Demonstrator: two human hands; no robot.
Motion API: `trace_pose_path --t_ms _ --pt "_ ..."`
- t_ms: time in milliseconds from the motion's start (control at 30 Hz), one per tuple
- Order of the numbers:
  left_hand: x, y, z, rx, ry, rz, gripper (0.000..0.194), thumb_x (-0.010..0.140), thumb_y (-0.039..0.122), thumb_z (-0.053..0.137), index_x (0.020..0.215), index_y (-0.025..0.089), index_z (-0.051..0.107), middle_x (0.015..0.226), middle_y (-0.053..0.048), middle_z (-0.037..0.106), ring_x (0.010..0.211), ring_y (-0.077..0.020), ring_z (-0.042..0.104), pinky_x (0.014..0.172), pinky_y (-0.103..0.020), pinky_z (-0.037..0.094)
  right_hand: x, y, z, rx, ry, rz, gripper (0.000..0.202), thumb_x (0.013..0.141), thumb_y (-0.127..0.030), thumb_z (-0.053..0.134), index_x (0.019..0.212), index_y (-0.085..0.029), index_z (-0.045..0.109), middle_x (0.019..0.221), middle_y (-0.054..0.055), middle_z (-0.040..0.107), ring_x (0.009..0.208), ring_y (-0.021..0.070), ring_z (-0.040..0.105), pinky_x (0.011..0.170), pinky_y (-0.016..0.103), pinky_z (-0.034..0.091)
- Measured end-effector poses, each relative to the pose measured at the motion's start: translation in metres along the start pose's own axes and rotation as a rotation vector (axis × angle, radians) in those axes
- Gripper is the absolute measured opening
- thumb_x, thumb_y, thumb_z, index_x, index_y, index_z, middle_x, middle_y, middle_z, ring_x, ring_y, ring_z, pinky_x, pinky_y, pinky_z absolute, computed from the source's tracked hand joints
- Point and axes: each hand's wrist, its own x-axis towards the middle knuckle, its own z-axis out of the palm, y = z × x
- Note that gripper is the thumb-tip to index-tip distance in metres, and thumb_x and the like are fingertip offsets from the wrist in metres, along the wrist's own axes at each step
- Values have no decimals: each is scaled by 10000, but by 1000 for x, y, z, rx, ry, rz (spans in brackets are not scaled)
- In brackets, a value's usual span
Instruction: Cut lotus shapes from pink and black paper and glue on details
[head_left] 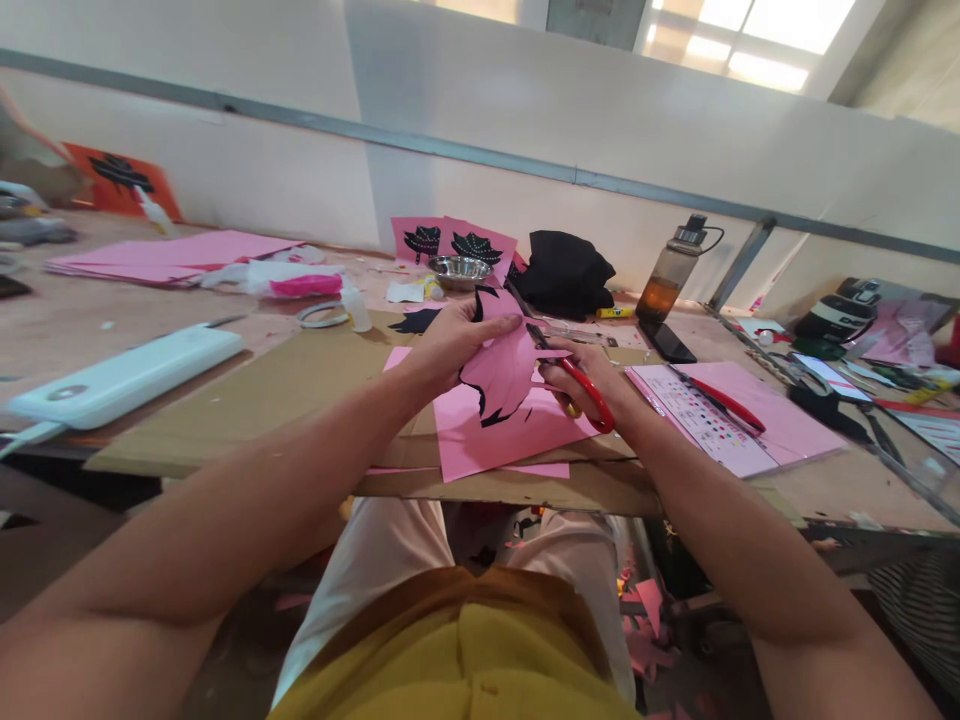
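My left hand [472, 340] pinches a pink paper cutout with a black layer behind it [504, 370], its edge jagged like a leaf. Red-handled scissors [589, 392] are gripped in my right hand [574, 375], their blades at the cutout's right edge beside a narrow pink strip. Below both hands lies a pink sheet [480, 440] on brown cardboard [285, 400]. A dark jagged piece [415, 322] rests just beyond my left hand.
Behind stand a metal bowl [460, 270], crumpled black material [566, 272], a bottle [673, 268] and a phone [666, 341]. At right, another red-handled tool [727, 403] lies on pink sheets [795, 415]. A white device [135, 372] and a pink stack [172, 255] occupy the left.
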Motion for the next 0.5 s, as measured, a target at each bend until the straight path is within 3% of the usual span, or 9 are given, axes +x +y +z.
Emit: trace_pose_path --t_ms 100,300,500 --pt "-1 1 2 -8 7 -21 264 710 279 928 895 180 768 830 -39 792 691 -177 729 659 -287 624 -1 -2 0 26 -13 -14 166 905 -333 616 1008 -207 648 583 -58 550 466 125 525 470 235 425" --pt "1 2 -1 -56 5 -27 286 667 254 968 833 180 748 746 -6 753 647 -152 706 637 -258 614 -1 4 -5 97 -65 -41 229 935 -359 599 1110 -221 647 619 -62 565 498 132 549 503 243 458" --pt "2 2 -3 -33 17 -21 302 658 272 970 842 177 750 787 -43 784 659 -184 728 593 -272 603 0 7 -6 -48 -47 -25 187 954 -379 606 995 -204 660 661 -25 589 542 133 564 516 244 465"
